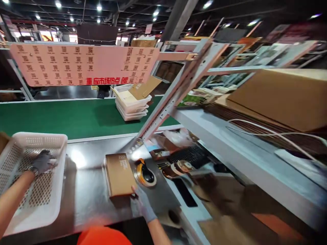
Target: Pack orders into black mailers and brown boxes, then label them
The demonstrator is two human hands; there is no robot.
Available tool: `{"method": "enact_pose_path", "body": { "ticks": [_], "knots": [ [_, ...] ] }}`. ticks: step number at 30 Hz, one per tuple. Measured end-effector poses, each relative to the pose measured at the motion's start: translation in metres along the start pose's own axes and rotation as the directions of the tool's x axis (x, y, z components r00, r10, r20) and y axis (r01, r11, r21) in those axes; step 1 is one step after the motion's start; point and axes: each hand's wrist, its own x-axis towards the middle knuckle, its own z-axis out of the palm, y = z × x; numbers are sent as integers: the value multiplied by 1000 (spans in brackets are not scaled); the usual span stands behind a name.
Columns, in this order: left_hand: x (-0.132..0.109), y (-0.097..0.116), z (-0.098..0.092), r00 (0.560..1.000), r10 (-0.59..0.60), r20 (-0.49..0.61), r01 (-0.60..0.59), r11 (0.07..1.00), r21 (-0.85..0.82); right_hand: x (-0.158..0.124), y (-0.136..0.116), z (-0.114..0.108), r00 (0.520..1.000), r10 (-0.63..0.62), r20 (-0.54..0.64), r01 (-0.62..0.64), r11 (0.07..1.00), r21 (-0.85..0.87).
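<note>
My left hand (42,162), in a grey glove with a watch at the wrist, reaches into a white perforated basket (55,200) at the left and rests on its floor; its fingers look curled, and what they hold is hidden. My right hand (143,200), also gloved, touches the near right corner of a flat brown cardboard box (119,173) lying on the dark steel worktop (84,200). Just right of the box sits a tape dispenser with a yellow roll (145,173).
A green conveyor belt (63,117) runs behind the worktop, carrying a stack of white baskets (133,107) with cardboard. A slanted metal frame post (176,88) rises at the centre. Right: a shelf with flat cardboard sheets (281,95), a keyboard (190,156), tape rolls (178,168).
</note>
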Motion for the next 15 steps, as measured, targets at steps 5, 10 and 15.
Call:
{"method": "enact_pose_path", "body": {
  "ticks": [5,10,15],
  "knots": [
    [-19,-2,-16,970,-234,-72,226,968,-108,23,-34,-12,995,33,95,-30,999,-35],
    [-80,76,-16,925,-187,-330,-39,818,-574,39,-78,1,996,-89,-8,87,986,-140],
    [-124,203,59,986,-122,-110,-49,422,-905,-12,-83,58,956,-245,160,240,969,51]
  ]
}}
